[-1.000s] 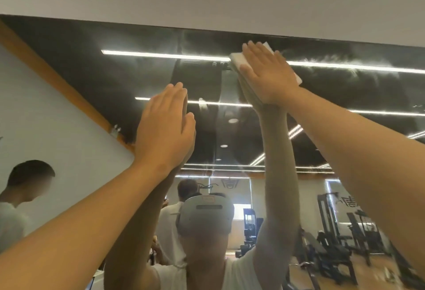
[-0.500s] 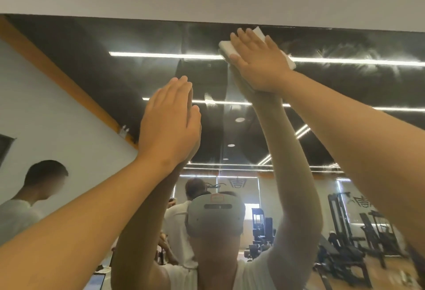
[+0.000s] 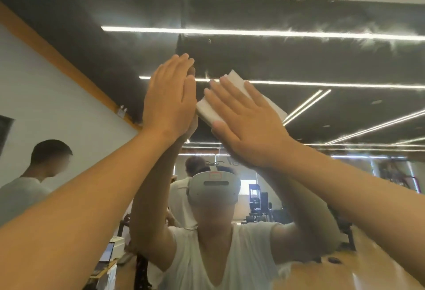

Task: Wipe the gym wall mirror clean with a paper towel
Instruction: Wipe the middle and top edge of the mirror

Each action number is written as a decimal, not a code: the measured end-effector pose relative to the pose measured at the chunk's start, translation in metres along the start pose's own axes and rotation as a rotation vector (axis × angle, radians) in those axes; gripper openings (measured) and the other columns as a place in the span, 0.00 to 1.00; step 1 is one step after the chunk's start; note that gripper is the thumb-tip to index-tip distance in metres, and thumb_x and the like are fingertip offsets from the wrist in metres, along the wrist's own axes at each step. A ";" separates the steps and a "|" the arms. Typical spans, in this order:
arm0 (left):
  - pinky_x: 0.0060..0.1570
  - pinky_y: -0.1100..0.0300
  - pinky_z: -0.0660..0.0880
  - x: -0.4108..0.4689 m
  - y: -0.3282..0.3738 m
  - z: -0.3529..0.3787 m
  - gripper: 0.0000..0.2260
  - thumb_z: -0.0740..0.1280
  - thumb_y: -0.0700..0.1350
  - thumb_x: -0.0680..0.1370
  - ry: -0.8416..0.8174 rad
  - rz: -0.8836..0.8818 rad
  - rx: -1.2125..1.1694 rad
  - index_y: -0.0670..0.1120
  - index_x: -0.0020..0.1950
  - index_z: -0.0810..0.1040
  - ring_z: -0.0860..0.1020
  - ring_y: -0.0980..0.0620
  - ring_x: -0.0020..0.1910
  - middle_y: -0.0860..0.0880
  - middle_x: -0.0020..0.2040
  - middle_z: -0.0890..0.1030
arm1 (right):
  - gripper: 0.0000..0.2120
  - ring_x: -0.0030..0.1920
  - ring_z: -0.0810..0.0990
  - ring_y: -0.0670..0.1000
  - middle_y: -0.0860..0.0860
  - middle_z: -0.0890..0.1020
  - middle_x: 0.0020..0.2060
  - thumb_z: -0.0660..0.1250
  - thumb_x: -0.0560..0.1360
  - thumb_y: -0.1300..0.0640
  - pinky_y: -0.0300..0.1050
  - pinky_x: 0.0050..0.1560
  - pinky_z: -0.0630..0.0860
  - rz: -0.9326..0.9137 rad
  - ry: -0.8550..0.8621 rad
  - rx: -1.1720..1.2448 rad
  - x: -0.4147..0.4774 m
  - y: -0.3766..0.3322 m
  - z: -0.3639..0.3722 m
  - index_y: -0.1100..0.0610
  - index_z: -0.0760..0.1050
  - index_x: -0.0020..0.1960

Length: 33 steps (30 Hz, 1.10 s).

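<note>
- At the far left, the mirror (image 3: 299, 59) reflects a bystander (image 3: 46, 163), who is partly cut off by the frame edge.
- The left hand (image 3: 169, 96) seems to rest flat on the glass, fingers straight and together, holding nothing. I judge it steadies the body for this high reach.
- Just beside it, the folded paper towel (image 3: 207, 111) is pressed to the mirror under the right hand (image 3: 250, 124). Its straight, spread fingers give wide pressure.
- This hand hides most of the towel.
- Hazy streaks (image 3: 368, 37) at the upper right look unwiped.
</note>
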State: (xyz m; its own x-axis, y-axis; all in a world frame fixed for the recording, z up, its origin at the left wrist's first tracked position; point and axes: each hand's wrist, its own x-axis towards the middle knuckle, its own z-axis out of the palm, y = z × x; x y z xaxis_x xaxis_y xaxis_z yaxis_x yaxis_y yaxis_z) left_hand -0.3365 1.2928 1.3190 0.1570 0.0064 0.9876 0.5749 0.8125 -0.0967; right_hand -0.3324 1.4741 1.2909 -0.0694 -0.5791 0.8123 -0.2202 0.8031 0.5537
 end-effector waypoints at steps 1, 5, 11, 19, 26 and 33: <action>0.78 0.54 0.53 -0.002 0.001 -0.001 0.25 0.47 0.48 0.82 0.014 0.013 -0.014 0.44 0.76 0.68 0.61 0.51 0.77 0.47 0.77 0.68 | 0.31 0.81 0.47 0.51 0.52 0.54 0.81 0.39 0.83 0.42 0.56 0.79 0.41 -0.004 0.012 -0.012 -0.008 -0.007 0.003 0.54 0.53 0.81; 0.78 0.56 0.51 -0.037 0.013 -0.004 0.23 0.50 0.47 0.83 -0.004 0.057 -0.078 0.43 0.77 0.65 0.60 0.51 0.78 0.47 0.78 0.66 | 0.31 0.80 0.52 0.50 0.53 0.58 0.80 0.47 0.80 0.44 0.49 0.79 0.42 0.076 0.126 0.195 -0.024 -0.022 0.009 0.56 0.59 0.79; 0.71 0.60 0.57 -0.076 0.039 0.002 0.26 0.58 0.49 0.84 -0.284 0.177 -0.153 0.47 0.81 0.54 0.63 0.50 0.74 0.45 0.78 0.65 | 0.19 0.57 0.72 0.41 0.55 0.70 0.61 0.58 0.74 0.63 0.33 0.54 0.72 0.436 0.360 1.130 -0.029 -0.030 -0.010 0.61 0.67 0.64; 0.73 0.45 0.58 -0.066 0.065 0.022 0.38 0.50 0.71 0.76 -0.308 0.107 0.274 0.49 0.78 0.63 0.62 0.41 0.73 0.42 0.75 0.64 | 0.17 0.66 0.70 0.52 0.55 0.75 0.62 0.55 0.78 0.55 0.37 0.69 0.61 0.514 0.395 0.353 -0.140 -0.004 -0.015 0.60 0.75 0.59; 0.77 0.42 0.52 -0.082 0.080 0.043 0.34 0.52 0.62 0.77 -0.253 0.043 0.342 0.43 0.77 0.59 0.59 0.37 0.75 0.38 0.77 0.60 | 0.23 0.72 0.65 0.54 0.57 0.72 0.69 0.53 0.78 0.50 0.41 0.73 0.54 0.744 0.336 0.134 -0.219 0.041 -0.022 0.61 0.73 0.66; 0.77 0.40 0.50 -0.080 0.098 0.051 0.34 0.53 0.63 0.79 -0.181 -0.055 0.364 0.40 0.76 0.61 0.57 0.36 0.77 0.37 0.78 0.60 | 0.21 0.74 0.63 0.54 0.56 0.69 0.71 0.54 0.80 0.50 0.35 0.75 0.48 0.602 0.236 0.094 -0.249 0.081 -0.022 0.60 0.71 0.68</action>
State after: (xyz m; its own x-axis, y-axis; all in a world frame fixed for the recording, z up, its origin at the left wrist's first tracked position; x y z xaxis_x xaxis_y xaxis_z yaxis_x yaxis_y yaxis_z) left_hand -0.3337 1.4011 1.2374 -0.0291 0.0330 0.9990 0.2513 0.9676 -0.0247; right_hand -0.3114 1.6860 1.1377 0.0059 0.0227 0.9997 -0.2947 0.9554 -0.0199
